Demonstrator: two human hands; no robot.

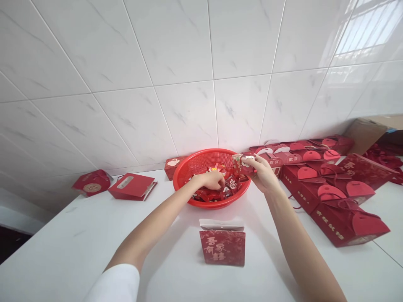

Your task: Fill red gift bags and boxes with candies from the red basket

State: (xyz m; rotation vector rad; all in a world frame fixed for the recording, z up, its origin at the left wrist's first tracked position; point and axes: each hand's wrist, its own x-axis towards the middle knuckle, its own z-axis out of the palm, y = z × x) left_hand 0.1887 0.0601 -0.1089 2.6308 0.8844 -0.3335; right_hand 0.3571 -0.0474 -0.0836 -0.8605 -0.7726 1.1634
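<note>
A red plastic basket with mesh walls stands against the tiled wall, and wrapped candies fill its bottom. My left hand is down among these candies with its fingers curled; what they hold, if anything, is hidden. Over the basket's right rim, my right hand grips small red and pale candy packets by their right side. In front of the basket stands a small red gift bag with gold characters and a pale top flap; neither hand touches it.
Several red gift boxes with cord handles stand in rows at right, near a cardboard carton. At left are a red hexagonal box and a flat-sided red box. Another red box stands behind the basket's left side.
</note>
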